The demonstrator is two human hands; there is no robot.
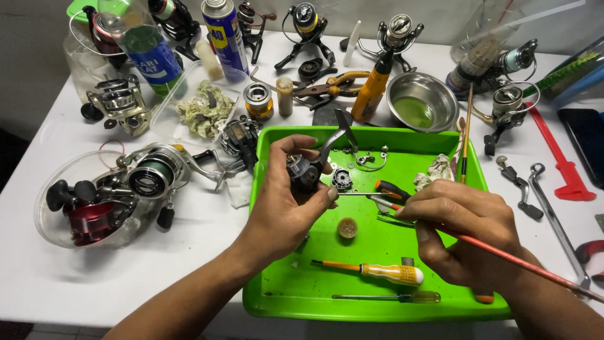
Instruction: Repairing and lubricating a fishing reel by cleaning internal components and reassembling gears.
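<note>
1. Two hands work over the green tray (277, 302): left hand (283, 208) fingers curl around a reel body (303, 173); right hand (462, 230) pinches a brush (528, 264).
2. Tray front edge holds screwdrivers (377, 272); little free room.
3. White table (38, 277) crowded with reels (151, 179).

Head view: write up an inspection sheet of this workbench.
Surface: white table, green tray in front of the person.
Job's things: dark reel body held over the tray; thin red-handled brush; small gear part lying in the tray.
Clutter: yellow-handled screwdriver, steel bowl, blue spray can, fishing reels, pliers.
Grippers: left hand fingers wrapped round the reel body; right hand pinching the brush.
Cables: nothing seen.
Surroundings: pale wall behind the table.
</note>
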